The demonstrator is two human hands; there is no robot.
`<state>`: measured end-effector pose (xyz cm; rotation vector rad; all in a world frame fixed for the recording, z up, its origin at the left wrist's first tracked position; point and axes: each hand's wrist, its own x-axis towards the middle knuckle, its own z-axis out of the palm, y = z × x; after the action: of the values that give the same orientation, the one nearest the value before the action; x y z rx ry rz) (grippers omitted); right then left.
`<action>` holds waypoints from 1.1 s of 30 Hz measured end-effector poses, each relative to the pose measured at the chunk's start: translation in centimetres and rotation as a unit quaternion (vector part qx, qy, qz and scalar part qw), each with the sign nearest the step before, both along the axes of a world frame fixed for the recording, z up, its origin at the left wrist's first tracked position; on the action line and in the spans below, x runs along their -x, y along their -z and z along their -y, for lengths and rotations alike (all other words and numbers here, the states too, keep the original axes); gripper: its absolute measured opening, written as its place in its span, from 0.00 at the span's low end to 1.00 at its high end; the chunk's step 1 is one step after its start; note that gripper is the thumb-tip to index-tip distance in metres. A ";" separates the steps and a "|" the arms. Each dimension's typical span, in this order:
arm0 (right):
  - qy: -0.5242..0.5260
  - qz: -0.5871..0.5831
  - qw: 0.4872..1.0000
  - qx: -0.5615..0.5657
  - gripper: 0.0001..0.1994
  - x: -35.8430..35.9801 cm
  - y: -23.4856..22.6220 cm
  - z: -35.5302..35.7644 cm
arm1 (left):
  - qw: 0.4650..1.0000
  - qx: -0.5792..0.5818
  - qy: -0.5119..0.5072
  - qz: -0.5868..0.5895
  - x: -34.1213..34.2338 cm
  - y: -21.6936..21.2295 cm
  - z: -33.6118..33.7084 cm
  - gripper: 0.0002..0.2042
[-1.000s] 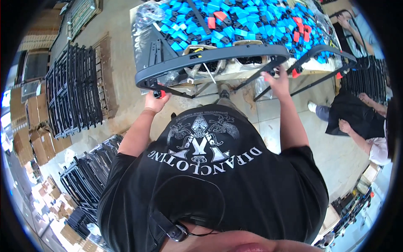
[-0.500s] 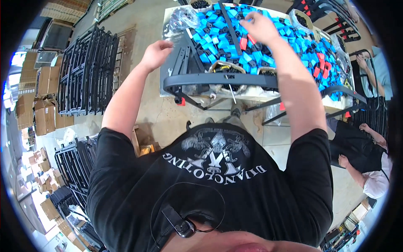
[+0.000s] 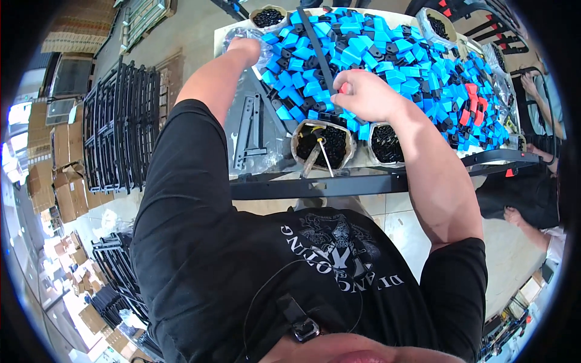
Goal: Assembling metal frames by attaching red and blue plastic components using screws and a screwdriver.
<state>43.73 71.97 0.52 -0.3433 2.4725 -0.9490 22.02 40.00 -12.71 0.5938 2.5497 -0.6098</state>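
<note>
Blue clips heaped on table — right hand grasping.

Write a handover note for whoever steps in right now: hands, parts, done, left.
Left hand: stretched to the table's far left, on clear plastic wrap; grip hidden.
Right hand: curled in the pile of blue and black plastic parts, fingers pinching a small red piece.
Long black frame bar lies across the table's near edge; cups of black screws sit behind it.
Done or left: cannot tell.
</note>
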 end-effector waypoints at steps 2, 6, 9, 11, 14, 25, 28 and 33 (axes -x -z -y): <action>-0.004 -0.008 1.000 0.019 0.17 -0.4 -0.3 0.1 | 0.995 -0.093 -0.047 -0.002 -0.1 0.4 -0.4 0.20; -0.036 0.015 0.999 -0.022 0.23 -0.1 -2.1 0.8 | 0.979 -0.187 -0.076 -0.002 0.5 1.8 0.8 0.25; -0.042 0.015 0.999 -0.026 0.23 -0.1 -2.1 0.9 | 0.975 -0.208 -0.055 -0.051 0.6 3.3 1.8 0.25; -0.036 0.023 0.999 -0.032 0.23 -0.1 -2.1 0.7 | 0.970 -0.231 -0.034 -0.072 0.2 3.0 1.5 0.23; -0.038 0.025 0.998 -0.036 0.23 -0.2 -2.0 0.7 | 0.963 -0.255 -0.082 -0.042 -0.8 3.1 1.5 0.21; -0.046 -0.043 0.997 -0.047 0.22 0.2 0.5 -0.1 | 0.886 -0.369 -0.059 -0.274 -5.5 -1.9 3.2 0.19; -0.044 -0.081 0.995 -0.038 0.19 0.4 1.3 -0.7 | 0.848 -0.467 -0.089 -0.235 -10.1 -7.4 2.0 0.18; -0.039 -0.087 0.994 -0.047 0.21 0.9 1.7 -1.2 | 0.706 -0.691 -0.124 0.095 -26.5 -18.5 -2.7 0.16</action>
<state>42.82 73.14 -1.21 -0.5075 2.6289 -0.7985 48.55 42.67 5.80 0.6217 2.3607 1.5468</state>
